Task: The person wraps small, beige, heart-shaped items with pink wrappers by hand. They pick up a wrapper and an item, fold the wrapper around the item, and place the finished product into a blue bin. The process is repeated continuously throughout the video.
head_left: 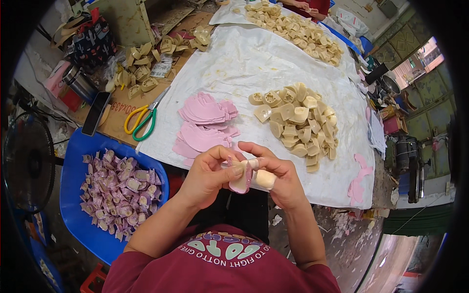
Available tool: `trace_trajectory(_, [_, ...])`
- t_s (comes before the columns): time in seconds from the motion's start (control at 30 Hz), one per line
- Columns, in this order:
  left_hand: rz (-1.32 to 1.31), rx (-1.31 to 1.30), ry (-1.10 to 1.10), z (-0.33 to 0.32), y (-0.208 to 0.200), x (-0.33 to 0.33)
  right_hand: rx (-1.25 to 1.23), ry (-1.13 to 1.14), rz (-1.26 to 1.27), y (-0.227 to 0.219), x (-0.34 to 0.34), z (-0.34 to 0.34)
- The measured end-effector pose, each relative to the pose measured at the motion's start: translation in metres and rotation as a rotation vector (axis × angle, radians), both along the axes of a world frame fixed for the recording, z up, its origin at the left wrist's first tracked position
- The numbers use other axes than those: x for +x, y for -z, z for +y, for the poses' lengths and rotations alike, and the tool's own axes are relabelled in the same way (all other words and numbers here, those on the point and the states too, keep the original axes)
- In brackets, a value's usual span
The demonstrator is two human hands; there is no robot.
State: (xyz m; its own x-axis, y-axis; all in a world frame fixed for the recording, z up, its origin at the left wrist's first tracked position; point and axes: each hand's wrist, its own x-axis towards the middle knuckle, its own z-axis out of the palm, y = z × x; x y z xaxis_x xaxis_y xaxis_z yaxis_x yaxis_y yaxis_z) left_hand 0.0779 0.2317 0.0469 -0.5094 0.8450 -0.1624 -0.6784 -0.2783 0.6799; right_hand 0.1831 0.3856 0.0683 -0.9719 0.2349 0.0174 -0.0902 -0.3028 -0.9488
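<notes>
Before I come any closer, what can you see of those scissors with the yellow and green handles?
The scissors have one yellow and one green looped handle, plastic-looking, and grey, metal-looking blades. They lie flat where the white sheet borders the brown cardboard, left of the pink pieces. The loops sit apart, nearer the person; the blades point away, slanting right. Whether the blades are fully closed is too small to tell. Nobody is holding them.

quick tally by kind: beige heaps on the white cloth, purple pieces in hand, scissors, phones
Beige heaps: 2
Purple piece: 1
Scissors: 1
Phone: 1
Total: 5
</notes>
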Motion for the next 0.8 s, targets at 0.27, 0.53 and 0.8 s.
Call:
trace_trajectory(0.27, [0.39, -0.177, -0.202, 0.003, 0.005, 0.006, 0.765, 0.284, 0.194, 0.012, -0.012, -0.01])
trace_trajectory(0.53, [0.568, -0.193, -0.171, 0.0, 0.01, 0.002, 0.869, 0.27, 0.141, 0.014, -0.011, -0.004])
trace_trajectory(0.8, [0.592, -0.207, -0.17, 0.008, 0.017, 0.006, 0.78, 0.29, 0.046, 0.029, -0.009, -0.002])
